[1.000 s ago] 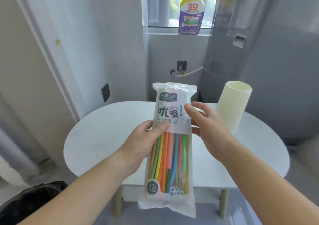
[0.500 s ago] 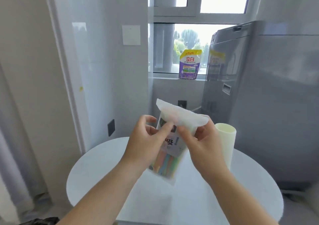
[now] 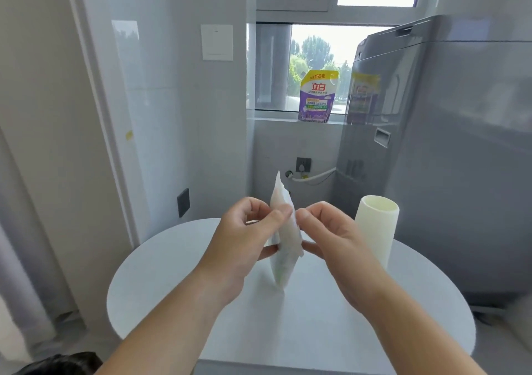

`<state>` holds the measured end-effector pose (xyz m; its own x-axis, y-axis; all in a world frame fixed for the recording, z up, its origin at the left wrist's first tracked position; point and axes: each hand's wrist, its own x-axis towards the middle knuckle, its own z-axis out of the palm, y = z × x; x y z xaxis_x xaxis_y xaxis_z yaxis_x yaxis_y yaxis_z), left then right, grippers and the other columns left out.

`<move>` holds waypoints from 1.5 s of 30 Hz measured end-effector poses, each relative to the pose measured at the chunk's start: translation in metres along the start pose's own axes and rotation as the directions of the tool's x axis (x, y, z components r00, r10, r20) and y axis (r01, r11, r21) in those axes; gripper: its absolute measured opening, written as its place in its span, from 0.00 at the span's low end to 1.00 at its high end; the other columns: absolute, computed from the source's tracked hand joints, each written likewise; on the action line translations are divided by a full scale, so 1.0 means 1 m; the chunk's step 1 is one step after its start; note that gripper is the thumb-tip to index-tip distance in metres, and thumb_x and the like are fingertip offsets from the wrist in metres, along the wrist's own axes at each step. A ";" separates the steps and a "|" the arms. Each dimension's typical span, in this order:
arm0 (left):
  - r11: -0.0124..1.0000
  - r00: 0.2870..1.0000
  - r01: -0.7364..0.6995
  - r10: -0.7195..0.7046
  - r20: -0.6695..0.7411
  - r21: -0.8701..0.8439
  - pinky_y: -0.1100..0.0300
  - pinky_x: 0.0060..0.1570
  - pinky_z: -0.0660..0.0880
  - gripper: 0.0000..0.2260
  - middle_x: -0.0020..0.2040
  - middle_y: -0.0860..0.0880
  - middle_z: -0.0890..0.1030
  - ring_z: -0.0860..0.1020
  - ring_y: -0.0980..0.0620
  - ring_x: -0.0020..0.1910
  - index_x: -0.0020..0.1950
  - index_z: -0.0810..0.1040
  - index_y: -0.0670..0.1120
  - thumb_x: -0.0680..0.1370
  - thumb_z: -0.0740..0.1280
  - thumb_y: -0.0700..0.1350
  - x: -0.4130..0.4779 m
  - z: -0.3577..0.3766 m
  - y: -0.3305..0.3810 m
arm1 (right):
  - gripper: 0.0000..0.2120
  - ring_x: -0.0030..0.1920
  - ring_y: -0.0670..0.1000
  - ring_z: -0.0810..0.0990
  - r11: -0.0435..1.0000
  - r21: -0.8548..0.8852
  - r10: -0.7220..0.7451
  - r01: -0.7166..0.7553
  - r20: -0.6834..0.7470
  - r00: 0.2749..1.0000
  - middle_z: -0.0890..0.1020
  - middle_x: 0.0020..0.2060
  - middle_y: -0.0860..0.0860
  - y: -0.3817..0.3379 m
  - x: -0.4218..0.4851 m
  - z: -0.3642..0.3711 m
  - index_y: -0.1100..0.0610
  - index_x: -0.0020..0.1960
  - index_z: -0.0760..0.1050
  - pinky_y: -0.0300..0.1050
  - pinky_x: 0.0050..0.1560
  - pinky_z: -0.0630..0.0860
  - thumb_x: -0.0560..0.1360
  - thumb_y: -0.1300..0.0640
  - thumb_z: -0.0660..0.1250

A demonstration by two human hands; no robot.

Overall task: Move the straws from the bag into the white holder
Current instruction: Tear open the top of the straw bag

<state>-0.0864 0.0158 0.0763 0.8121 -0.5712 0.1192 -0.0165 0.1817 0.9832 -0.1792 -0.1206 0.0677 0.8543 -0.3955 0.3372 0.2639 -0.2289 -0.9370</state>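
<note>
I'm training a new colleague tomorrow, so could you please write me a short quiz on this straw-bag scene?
1. True or false: the bag lies flat on the table.
2. Where does the white holder stand? A) on the table, right of the bag; B) on the windowsill; C) on the floor.
3. Which hands hold the bag?
Key: 1 false, it is held upright, edge-on to the camera. 2 A. 3 both: the left hand and the right hand pinch its upper part.
</note>
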 end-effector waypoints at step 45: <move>0.998 0.999 -0.043 0.045 -0.025 0.042 0.46 0.61 0.81 0.09 0.53 0.56 0.88 0.86 0.55 0.53 0.40 0.89 0.43 0.77 0.71 0.38 -0.026 0.005 -0.025 | 0.07 0.50 0.38 0.81 0.993 -0.096 0.045 -0.065 -0.197 0.979 0.82 0.56 0.49 0.011 -0.026 0.021 0.58 0.39 0.83 0.26 0.42 0.73 0.76 0.63 0.70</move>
<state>-0.1102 0.0219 0.0491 0.8251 -0.5421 0.1594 -0.0763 0.1726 0.9820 -0.1895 -0.0938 0.0470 0.7602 -0.5729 0.3064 0.1643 -0.2869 -0.9438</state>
